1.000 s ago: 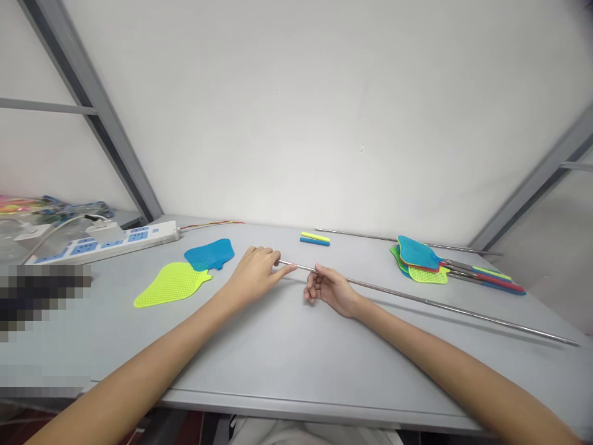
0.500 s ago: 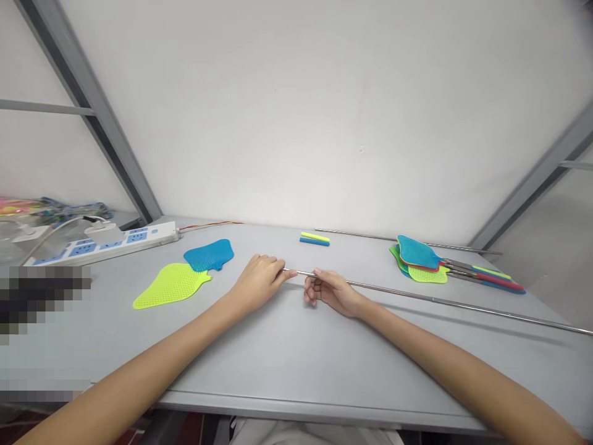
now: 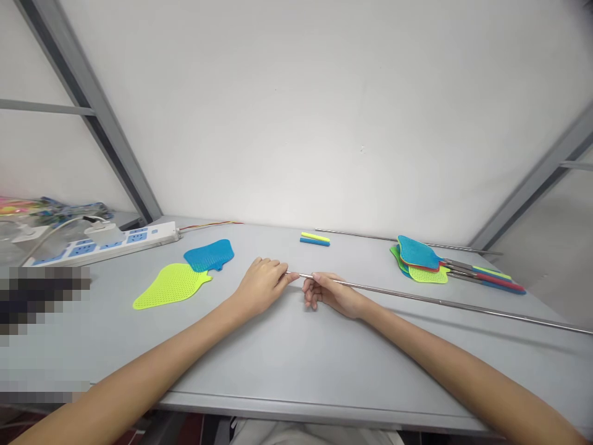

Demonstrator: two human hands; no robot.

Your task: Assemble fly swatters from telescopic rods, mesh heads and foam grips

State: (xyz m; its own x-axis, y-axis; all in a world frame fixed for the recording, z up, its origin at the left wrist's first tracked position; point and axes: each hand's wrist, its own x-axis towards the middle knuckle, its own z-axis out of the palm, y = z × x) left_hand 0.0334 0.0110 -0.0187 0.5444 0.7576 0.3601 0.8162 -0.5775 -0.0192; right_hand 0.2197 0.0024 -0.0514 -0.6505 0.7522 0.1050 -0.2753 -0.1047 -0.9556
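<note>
Both my hands grip a thin metal telescopic rod (image 3: 417, 296) that stretches off past the right side of the view. My left hand (image 3: 263, 285) is closed around its narrow left end, knuckles up. A short way to the right, my right hand (image 3: 331, 293) pinches the rod between thumb and fingers, with the other fingers curled below. Left of my hands lie a yellow-green fly swatter head (image 3: 171, 287) and a blue fly swatter head (image 3: 210, 254), edges overlapping. Behind my hands are a yellow grip tube (image 3: 315, 236) and a blue grip tube (image 3: 315, 242).
Several assembled fly swatters (image 3: 419, 253) are piled on the right of the grey table (image 3: 278, 364). A second metal rod (image 3: 361, 235) lies along the wall behind them. At the left stands a white power strip (image 3: 152, 235) with plugs and cables.
Both hands and the rod have shifted very slightly to the right and down. The swatter heads, tubes and pile stay where they were.
</note>
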